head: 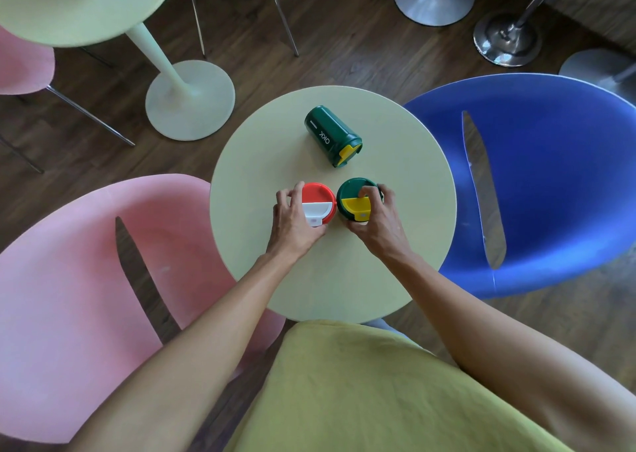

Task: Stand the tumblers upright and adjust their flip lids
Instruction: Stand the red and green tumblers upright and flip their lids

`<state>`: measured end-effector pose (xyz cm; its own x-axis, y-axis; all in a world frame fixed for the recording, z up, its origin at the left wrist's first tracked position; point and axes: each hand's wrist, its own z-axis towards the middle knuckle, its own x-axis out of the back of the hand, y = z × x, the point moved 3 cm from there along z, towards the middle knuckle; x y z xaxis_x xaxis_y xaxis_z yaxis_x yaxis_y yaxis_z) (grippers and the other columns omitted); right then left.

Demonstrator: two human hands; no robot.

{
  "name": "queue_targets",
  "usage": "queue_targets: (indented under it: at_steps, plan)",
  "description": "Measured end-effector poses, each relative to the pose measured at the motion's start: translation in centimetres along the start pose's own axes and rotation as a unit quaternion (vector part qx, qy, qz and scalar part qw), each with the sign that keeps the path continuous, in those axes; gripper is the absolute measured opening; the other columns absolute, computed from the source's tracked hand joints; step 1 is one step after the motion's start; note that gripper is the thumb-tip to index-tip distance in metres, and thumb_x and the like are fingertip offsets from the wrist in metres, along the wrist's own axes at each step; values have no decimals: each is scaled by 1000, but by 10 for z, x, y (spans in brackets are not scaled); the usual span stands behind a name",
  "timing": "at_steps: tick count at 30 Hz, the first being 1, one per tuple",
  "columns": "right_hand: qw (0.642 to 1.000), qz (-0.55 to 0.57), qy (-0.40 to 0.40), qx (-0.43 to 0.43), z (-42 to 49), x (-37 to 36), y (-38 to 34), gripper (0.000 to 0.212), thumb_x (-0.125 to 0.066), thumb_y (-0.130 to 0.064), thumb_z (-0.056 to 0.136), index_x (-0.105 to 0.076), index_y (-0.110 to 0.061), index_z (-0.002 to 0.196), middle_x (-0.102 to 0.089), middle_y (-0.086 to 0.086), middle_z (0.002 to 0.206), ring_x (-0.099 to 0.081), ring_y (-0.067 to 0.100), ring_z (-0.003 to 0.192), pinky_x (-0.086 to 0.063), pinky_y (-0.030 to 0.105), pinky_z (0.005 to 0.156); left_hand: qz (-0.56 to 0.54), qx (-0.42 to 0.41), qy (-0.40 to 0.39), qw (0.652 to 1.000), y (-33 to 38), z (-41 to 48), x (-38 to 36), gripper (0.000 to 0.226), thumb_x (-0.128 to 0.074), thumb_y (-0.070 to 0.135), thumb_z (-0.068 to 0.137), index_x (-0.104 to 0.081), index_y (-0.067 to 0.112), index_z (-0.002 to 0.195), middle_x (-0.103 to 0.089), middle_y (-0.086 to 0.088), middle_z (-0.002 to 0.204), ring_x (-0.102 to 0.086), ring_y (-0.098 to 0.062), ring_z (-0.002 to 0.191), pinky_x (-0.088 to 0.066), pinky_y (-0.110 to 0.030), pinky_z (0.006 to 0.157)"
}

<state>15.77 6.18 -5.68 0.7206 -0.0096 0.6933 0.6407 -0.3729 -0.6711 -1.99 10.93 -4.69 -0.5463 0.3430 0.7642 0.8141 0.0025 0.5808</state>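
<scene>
Fingers (373,198) on two upright tumblers (318,204) — third tumbler (330,135) toppled

Both bare forearms reach forward from the bottom of the view and converge toward the middle. The left hand (292,216) is curled, fingers spread and bent, thumb tucked low, palm turned rightward. The right hand (377,216) mirrors it, fingers arched over, its wrist angled inward. The two hands sit near each other, not touching.

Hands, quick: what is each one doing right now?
Left hand: closed around the upright red tumbler.
Right hand: closed around the upright green tumbler, a fingertip on its yellow flip lid.
</scene>
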Motion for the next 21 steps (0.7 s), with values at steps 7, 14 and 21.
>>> queue_targets:
  at_steps: [7, 14, 21]
  plan:
    - [1000, 3, -10, -19, -6, 3, -4, 56, -74, -19, 78, -47, -24, 126, -27, 9, 149, -37, 29, 133, -38, 25, 92, 9, -1, 10, 1000, 2, -2, 0, 97, -83, 33, 68, -27, 17, 147, -36, -9, 135, -44, -30, 120, -48, -38, 93]
    - [998, -8, 67, -21, -10, 17, -10, 54, -61, -53, 85, -50, -25, 130, -45, 4, 138, -45, 25, 121, -42, 40, 99, 16, -1, 35, 999, 6, -3, 8, 103, -72, 65, 68, -27, 19, 148, -39, -8, 135, -41, -27, 119, -49, -40, 89]
    - [996, 23, 85, -5, 32, 35, -14, 33, -55, -37, 94, -54, -21, 123, -53, 5, 128, -47, 21, 121, -44, 43, 99, -26, 39, 90, 995, 13, -2, 12, 69, -66, 47, 82, -43, 16, 140, -45, -9, 134, -44, -28, 121, -43, -39, 97]
